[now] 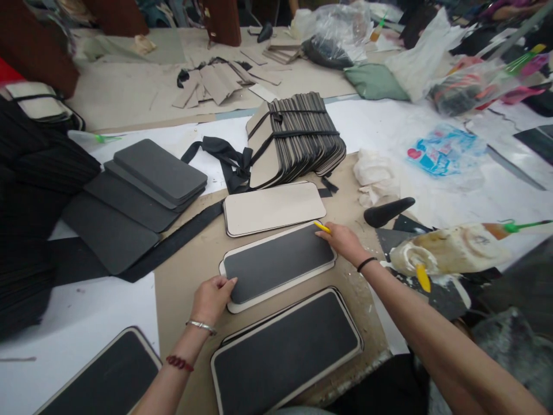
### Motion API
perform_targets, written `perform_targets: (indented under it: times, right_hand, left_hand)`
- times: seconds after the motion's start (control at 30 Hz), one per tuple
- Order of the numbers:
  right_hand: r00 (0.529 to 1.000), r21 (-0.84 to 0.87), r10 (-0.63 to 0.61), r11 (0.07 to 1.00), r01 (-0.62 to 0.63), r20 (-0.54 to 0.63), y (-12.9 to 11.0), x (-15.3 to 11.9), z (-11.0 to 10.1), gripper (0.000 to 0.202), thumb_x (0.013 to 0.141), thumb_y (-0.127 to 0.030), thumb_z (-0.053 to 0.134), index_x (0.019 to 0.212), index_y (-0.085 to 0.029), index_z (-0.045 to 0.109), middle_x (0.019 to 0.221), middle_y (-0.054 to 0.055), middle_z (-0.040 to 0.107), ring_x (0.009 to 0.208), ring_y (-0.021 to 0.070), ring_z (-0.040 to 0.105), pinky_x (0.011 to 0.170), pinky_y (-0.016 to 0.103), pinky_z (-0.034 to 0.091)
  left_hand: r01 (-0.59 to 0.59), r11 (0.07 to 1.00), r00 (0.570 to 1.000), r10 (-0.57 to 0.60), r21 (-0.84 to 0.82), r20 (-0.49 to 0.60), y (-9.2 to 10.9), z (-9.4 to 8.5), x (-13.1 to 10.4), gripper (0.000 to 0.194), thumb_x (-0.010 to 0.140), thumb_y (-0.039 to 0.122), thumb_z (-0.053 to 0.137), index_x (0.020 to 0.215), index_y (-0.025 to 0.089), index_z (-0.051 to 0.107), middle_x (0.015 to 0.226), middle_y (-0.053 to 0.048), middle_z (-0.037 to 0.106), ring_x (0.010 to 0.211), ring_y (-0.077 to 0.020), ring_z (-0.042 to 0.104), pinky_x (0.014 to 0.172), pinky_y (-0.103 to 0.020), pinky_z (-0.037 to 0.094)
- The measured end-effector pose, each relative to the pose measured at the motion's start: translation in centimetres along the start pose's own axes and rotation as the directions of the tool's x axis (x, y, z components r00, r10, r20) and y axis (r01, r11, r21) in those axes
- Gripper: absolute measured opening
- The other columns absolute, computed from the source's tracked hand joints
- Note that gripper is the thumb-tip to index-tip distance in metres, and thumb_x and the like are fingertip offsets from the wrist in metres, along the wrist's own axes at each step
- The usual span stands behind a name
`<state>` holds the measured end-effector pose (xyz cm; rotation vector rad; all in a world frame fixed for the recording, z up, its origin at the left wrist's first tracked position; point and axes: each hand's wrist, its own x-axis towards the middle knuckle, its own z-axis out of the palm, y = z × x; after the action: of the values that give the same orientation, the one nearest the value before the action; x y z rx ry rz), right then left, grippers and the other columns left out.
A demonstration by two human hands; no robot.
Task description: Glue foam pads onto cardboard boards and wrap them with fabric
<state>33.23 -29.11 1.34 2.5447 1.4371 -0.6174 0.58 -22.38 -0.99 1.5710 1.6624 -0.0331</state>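
A dark grey rounded panel (279,262) lies over a pale board in the middle of the table. My left hand (215,297) pinches its left end between thumb and fingers. At its upper right corner, my right hand (339,239) is closed on a yellow tool (322,227), whose tip is over the panel. Just behind lies a cream board (274,208). Nearer to me is a stack topped by a dark panel with a pale border (287,354).
Dark panels (159,170) are fanned out at the left. A strapped bundle of boards (302,135) stands behind. To the right are a black pointed object (389,211) and a glue-smeared bottle (453,251) with a second yellow tool (423,278). Another bordered panel (108,374) lies lower left.
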Motion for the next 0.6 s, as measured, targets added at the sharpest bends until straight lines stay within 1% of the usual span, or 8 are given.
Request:
perform_targets:
  times: [0.1,0.2,0.4,0.5,0.6]
  right_hand:
    - [1.000,-0.005,-0.004,1.000,0.004,0.005,0.1,0.3,0.0,0.032,0.089,-0.046,0.043,0.097,-0.019,0.058,0.091,0.011,0.067,0.084,0.0218,0.061,0.062,0.025,0.037]
    - [1.000,-0.009,-0.006,1.000,0.006,0.008,0.1,0.7,0.0,0.033,0.088,-0.047,0.043,0.097,-0.019,0.059,0.089,0.011,0.068,0.082,0.0219,0.062,0.061,0.026,0.037]
    - [0.999,-0.024,-0.040,0.999,0.040,-0.009,0.7,1.3,0.9,0.034,0.087,-0.046,0.043,0.096,-0.017,0.059,0.083,0.012,0.067,0.076,0.0232,0.062,0.059,0.027,0.036]
    - [0.997,-0.026,-0.077,0.997,0.076,-0.012,1.1,1.8,1.3,0.033,0.088,-0.044,0.043,0.096,-0.016,0.059,0.081,0.012,0.067,0.076,0.0234,0.062,0.060,0.027,0.036]
    - [0.996,-0.015,-0.086,0.996,0.086,0.001,1.2,2.0,1.4,0.032,0.087,-0.043,0.044,0.098,-0.017,0.059,0.082,0.011,0.067,0.076,0.0230,0.062,0.061,0.027,0.036]
  left_hand:
    - [-0.001,1.000,1.000,0.001,0.016,-0.002,0.3,-0.1,-0.1,0.033,0.065,0.046,0.052,0.043,0.021,0.048,0.039,0.002,0.051,0.045,-0.0143,0.047,0.050,-0.026,0.032]
    - [0.019,1.000,1.000,-0.019,-0.005,0.000,0.5,-0.1,-0.2,0.033,0.065,0.045,0.052,0.043,0.021,0.048,0.039,0.002,0.051,0.045,-0.0142,0.046,0.050,-0.026,0.032]
    - [0.015,1.000,1.000,-0.015,-0.017,-0.010,0.7,0.0,-0.4,0.030,0.067,0.039,0.052,0.045,0.020,0.048,0.041,0.002,0.049,0.049,-0.0136,0.046,0.051,-0.024,0.030]
    - [0.032,0.999,0.999,-0.033,-0.013,-0.019,0.7,0.0,-0.3,0.030,0.068,0.038,0.053,0.045,0.020,0.049,0.042,0.002,0.050,0.050,-0.0128,0.047,0.051,-0.024,0.030]
    - [0.033,0.999,0.999,-0.033,-0.017,-0.021,0.6,-0.1,-0.3,0.031,0.069,0.038,0.053,0.045,0.019,0.049,0.042,0.002,0.050,0.050,-0.0126,0.047,0.052,-0.024,0.031]
